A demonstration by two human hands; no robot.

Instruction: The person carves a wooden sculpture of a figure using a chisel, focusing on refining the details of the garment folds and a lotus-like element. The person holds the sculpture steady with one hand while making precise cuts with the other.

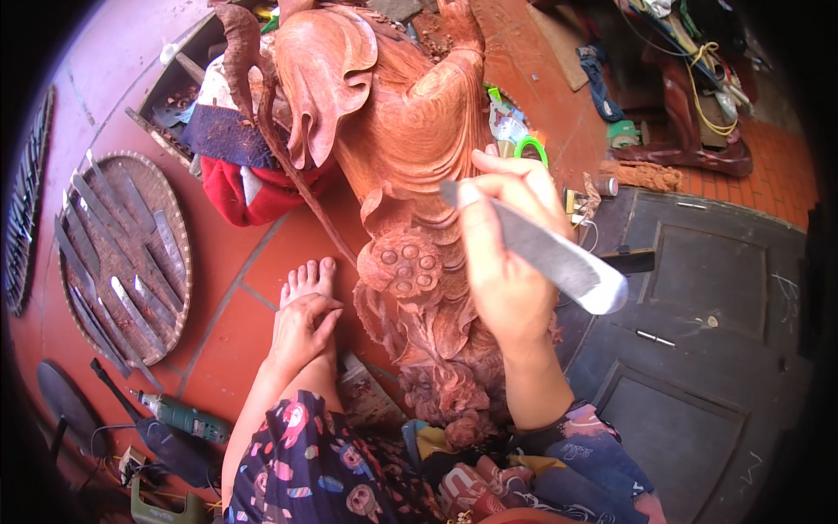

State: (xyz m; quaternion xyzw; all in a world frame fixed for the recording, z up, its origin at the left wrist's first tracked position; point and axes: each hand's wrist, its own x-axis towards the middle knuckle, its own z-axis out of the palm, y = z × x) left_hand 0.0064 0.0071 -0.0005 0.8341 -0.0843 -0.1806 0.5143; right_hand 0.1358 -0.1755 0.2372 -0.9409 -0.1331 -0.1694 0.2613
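A carved reddish wooden statue [410, 113] with draped robe folds stands in front of me. Its lower part carries a carved lotus seed pod [404, 262]. My right hand [515, 236] is closed around a flat steel carving chisel [541, 244], thumb along the metal. The chisel's narrow dark end lies over the robe folds; whether it touches the wood I cannot tell. Its broad bright end points away to the lower right. My left hand [305, 327] rests on my bare left foot [310, 278], fingers curled over the ankle and partly hidden.
On the left, a round woven tray [74, 297] bears several flat chisels. Below it lies a green power tool [188, 417]. A red cloth bundle [236, 196] and a wooden crate [157, 135] stand behind. Dark wooden panels [707, 288] lie at right; green-handled scissors [532, 147] sit behind the statue.
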